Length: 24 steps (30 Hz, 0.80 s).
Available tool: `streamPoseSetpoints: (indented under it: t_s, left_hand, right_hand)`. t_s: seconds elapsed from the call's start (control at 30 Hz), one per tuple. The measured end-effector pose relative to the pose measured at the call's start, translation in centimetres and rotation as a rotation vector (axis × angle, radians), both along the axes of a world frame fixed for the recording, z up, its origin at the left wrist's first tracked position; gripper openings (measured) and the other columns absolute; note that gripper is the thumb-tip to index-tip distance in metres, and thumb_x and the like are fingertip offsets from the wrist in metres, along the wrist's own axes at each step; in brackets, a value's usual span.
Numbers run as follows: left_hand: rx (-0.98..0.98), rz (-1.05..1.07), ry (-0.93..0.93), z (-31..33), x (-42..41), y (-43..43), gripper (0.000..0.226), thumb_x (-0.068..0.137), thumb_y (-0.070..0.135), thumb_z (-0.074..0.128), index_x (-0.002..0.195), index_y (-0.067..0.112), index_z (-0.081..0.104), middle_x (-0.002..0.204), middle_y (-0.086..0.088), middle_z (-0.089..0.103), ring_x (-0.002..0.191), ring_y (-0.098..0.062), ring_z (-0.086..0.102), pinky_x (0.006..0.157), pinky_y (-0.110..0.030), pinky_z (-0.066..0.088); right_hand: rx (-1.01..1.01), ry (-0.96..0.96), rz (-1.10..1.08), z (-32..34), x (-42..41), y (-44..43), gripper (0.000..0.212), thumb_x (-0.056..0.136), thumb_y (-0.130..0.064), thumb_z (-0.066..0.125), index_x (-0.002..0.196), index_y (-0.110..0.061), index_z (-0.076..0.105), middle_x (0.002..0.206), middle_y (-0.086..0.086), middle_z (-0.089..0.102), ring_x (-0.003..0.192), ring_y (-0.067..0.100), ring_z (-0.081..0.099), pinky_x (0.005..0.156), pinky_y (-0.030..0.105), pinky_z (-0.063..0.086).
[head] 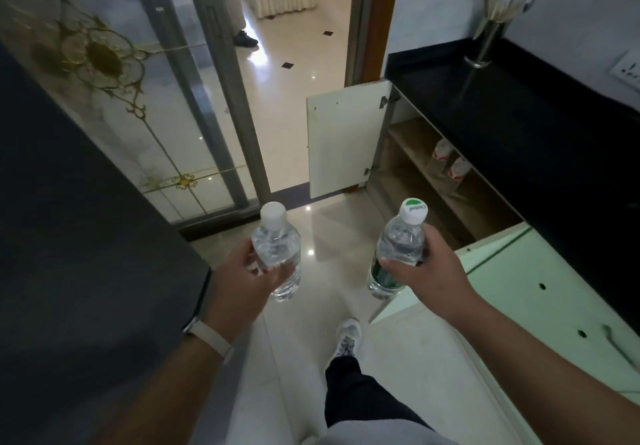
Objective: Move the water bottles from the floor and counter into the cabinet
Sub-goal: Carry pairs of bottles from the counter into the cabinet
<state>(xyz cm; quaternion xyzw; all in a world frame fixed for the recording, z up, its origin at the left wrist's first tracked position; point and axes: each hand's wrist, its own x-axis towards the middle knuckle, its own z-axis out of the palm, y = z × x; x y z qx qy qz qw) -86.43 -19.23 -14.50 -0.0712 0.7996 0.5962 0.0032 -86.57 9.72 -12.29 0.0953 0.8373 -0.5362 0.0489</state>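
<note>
My left hand [242, 271] grips a clear water bottle with a plain white cap [277, 247], held upright above the floor. My right hand [426, 268] grips a second water bottle with a green label and a green-and-white cap [398, 243], also upright. Ahead on the right the cabinet [433, 174] under the black counter [519, 125] stands with both doors swung out. Its wooden shelves show, and two small red-and-white packets [450, 160] sit on the upper shelf.
The far cabinet door [343, 143] juts into the walkway; the near door [519, 288] is open just right of my right hand. A metal utensil holder [485, 46] stands on the counter. A glass sliding door [145, 98] is to the left. My foot [346, 337] is on the tiled floor.
</note>
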Motion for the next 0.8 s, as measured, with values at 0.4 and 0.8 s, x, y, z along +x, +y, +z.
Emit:
streamPoseSetpoints:
  t_s: [0.4,0.8]
  left_hand:
    - [-0.160,-0.238,-0.072,0.9,-20.8,5.5,0.065,0.070,0.045,0.084,0.129,0.031,0.059,0.120,0.013,0.068,0.113,-0.011,0.065,0.095,-0.043,0.057]
    - [-0.186,-0.408,-0.062,-0.4,-36.1,11.7,0.050,0.070,0.015,0.091,0.112,0.028,0.066,0.103,0.006,0.075,0.097,-0.006,0.071,0.079,-0.018,0.057]
  right_hand:
    - [-0.104,-0.032,-0.133,-2.4,-17.4,4.9,0.055,0.071,-0.028,0.086,0.116,-0.034,0.055,0.105,-0.015,0.067,0.095,0.002,0.065,0.081,0.026,0.055]
    - [-0.005,-0.042,-0.408,-3.4,-24.8,10.0,0.050,0.067,-0.032,0.084,0.109,-0.038,0.057,0.097,-0.015,0.068,0.087,-0.002,0.065,0.083,0.033,0.054]
